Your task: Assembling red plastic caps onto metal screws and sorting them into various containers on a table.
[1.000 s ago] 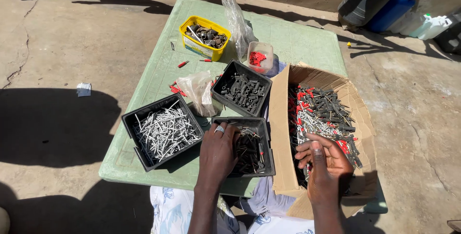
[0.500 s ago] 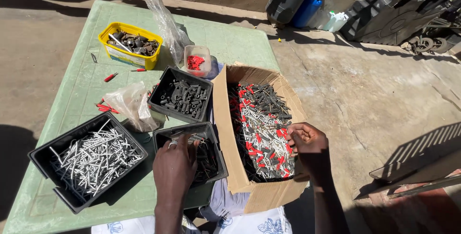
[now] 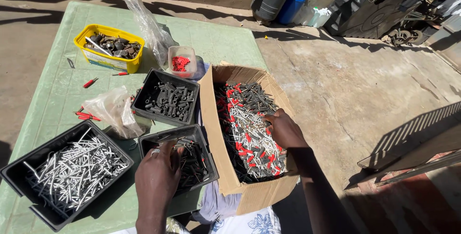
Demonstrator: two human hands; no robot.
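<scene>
Cardboard box [image 3: 213, 133] | right hand [image 3: 284, 129] inside | left hand [image 3: 156, 178] over black tray [image 3: 207, 154]

A green table [image 3: 57, 90] with a tiled pattern stood on a sunlit concrete floor [image 3: 345, 85] and carried everything. Taking the cardboard box [image 3: 216, 133] at the table's right edge as the landmark: a black tray of dark sleeves [image 3: 165, 102] sat just left of it, and a second black tray [image 3: 197, 166] lay below that one, touching the box's left wall. Farther left lay a crumpled clear bag [image 3: 113, 111], and beyond it a black tray of silvery rods [image 3: 67, 176]. Above the box stood a small clear tub of red pieces [image 3: 181, 62], a tall clear bag [image 3: 146, 25] and a yellow tub [image 3: 109, 47]. Loose red-handled pieces [image 3: 89, 83] lay scattered well left of the box.
</scene>
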